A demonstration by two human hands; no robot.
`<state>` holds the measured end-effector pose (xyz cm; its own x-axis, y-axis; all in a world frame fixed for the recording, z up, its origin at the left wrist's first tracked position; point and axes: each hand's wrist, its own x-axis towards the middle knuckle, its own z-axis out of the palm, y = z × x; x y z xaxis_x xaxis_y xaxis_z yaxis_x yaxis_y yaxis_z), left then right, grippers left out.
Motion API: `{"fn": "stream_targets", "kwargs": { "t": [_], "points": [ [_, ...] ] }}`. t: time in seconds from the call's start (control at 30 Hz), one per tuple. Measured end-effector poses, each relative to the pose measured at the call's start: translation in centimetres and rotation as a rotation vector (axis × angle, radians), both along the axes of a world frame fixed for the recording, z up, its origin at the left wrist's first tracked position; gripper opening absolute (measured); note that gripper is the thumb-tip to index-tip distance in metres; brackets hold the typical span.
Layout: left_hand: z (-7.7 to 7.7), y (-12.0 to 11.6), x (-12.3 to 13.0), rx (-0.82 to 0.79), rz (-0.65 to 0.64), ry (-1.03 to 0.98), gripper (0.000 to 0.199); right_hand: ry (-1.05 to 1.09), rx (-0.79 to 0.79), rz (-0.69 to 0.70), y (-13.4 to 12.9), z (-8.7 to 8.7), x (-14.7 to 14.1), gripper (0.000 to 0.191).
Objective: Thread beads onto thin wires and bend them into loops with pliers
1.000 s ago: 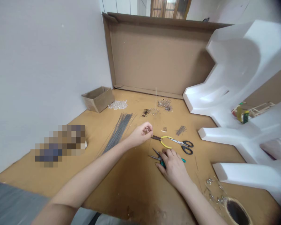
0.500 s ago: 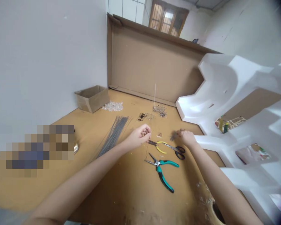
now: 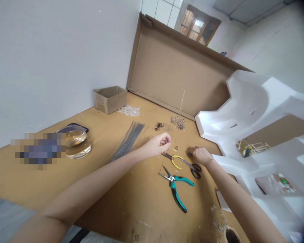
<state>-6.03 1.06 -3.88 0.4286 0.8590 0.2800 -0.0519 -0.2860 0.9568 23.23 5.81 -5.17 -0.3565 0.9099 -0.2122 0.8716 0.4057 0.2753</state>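
Note:
My left hand (image 3: 159, 143) is closed in a pinch above the middle of the table. A faint thin wire (image 3: 163, 162) runs down from its fingers towards the pliers. Off to the right, my right hand (image 3: 202, 155) has its fingers bunched at a small dark grey clump (image 3: 189, 154); what they grip is hidden. Between and below the hands lie yellow-handled pliers (image 3: 177, 163), black-handled scissors (image 3: 195, 170) and open teal long-nose pliers (image 3: 176, 187). A bundle of grey wires (image 3: 128, 141) lies left of my left hand.
Behind the hands are black rings (image 3: 158, 126), a heap of small metal pieces (image 3: 178, 123) and clear pieces (image 3: 129, 110) beside a small cardboard box (image 3: 110, 99). A glass bowl (image 3: 78, 148) stands left. White moulded foam (image 3: 243, 104) borders the right side; a cardboard panel (image 3: 177, 64) stands behind.
The camera view has shifted, bringing the glass bowl into sight at the left. Both hands stay in nearly the same places over the table, and the tools lie as before.

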Motion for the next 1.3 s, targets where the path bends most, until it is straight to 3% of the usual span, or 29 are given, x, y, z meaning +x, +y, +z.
{"fn": "stream_targets", "kwargs": {
  "t": [0.17, 0.37, 0.53, 0.6, 0.77, 0.93, 1.3],
  "points": [
    [-0.1, 0.2, 0.0, -0.050, 0.000, 0.006, 0.006, 0.212, 0.028, -0.111, -0.6, 0.9, -0.1, 0.014],
    [-0.2, 0.9, 0.3, -0.072, 0.006, -0.050, 0.008, 0.685, -0.057, -0.197, -3.0, 1.4, -3.0, 0.022],
    [0.3, 1.7, 1.4, -0.079, -0.008, -0.125, 0.007, 1.056, -0.224, -0.198, -6.6, 0.0, -6.4, 0.034],
    [0.5, 1.8, 2.1, -0.095, -0.023, -0.119, 0.007, 1.165, -0.255, -0.212, -7.7, -0.9, -7.3, 0.032],
    [0.7, 1.3, 3.4, -0.166, -0.032, -0.053, 0.006, 1.672, -0.447, -0.372, -9.5, -2.2, -8.2, 0.017],
    [0.9, 0.6, 3.4, -0.169, -0.054, -0.056, 0.006, 1.722, -0.500, -0.436, -9.9, -2.1, -8.5, 0.016],
    [-0.1, 0.4, 3.8, -0.147, -0.112, -0.062, 0.006, 1.707, -0.519, -0.400, -10.1, -2.3, -8.9, 0.015]
  ]
}}
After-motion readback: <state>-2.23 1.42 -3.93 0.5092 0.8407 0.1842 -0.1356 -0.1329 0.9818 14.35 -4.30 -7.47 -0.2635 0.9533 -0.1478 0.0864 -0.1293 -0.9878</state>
